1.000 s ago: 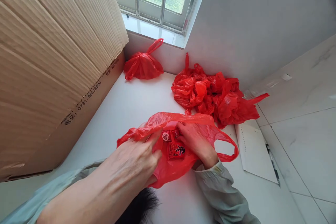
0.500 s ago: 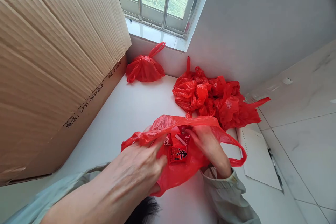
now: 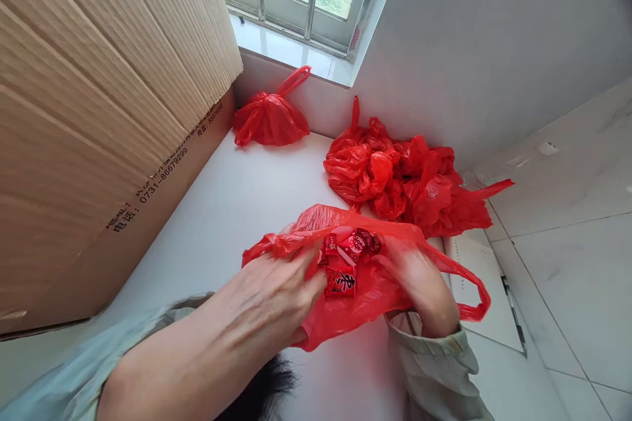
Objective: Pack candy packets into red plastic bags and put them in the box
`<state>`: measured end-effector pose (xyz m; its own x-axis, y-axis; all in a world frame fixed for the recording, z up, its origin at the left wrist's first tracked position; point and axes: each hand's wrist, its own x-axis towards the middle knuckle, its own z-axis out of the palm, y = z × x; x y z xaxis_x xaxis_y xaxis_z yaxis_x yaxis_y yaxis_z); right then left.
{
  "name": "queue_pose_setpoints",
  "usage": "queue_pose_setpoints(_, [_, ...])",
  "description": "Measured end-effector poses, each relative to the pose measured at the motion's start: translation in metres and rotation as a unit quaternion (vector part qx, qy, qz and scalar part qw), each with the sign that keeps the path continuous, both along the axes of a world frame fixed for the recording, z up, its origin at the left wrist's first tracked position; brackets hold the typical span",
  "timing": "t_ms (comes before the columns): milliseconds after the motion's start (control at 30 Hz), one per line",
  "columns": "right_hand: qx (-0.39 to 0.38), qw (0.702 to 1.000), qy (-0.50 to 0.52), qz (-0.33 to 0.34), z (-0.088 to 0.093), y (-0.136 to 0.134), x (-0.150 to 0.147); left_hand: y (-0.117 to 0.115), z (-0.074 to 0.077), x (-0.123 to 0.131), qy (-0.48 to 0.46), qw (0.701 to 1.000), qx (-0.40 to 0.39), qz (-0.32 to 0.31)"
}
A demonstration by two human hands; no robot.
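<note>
"Where the fingers of my left hand [image 3: 276, 289] reach into the open red bag [image 3: 340, 325], its film hides their tips; I cannot tell whether they pinch it. My right hand [image 3: 419, 283], blurred inside the mouth, shows no certain grip either."

"And the contents?"

"Small wrapped packets [image 3: 340, 281] lie inside, between my hands. I judge them light and slick, best taken by their sealed edges."

"The bag itself?"

"Thin, limp and probably easily torn: hold the loop handle [image 3: 481, 302] or gathered rim, not stretched film. Below is the white tabletop [image 3: 212, 210]; beyond, a heap of crumpled red bags [image 3: 390, 171]."
</note>
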<state>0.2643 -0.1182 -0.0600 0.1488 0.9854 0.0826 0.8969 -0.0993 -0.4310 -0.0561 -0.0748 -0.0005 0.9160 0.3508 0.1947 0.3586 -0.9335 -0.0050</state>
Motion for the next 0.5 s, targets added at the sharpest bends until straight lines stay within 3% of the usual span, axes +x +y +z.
queue_pose_setpoints(200, [0.007, 0.999, -0.035, 0.031, -0.005, 0.014, -0.019, 0.000, 0.005, 0.005, 0.003, 0.997, 0.071, -0.008])
queue_pose_setpoints(400, [-0.028, 0.996, -0.035, 0.079, -0.011, 0.024, -0.029, 0.005, 0.002, 0.001, 0.015, 0.999, 0.043, -0.009])
queue_pose_setpoints(500, [-0.057, 0.991, -0.044, 0.113, -0.005, 0.033, -0.029, 0.011, 0.001, 0.006, 0.037, 0.999, 0.003, 0.000])
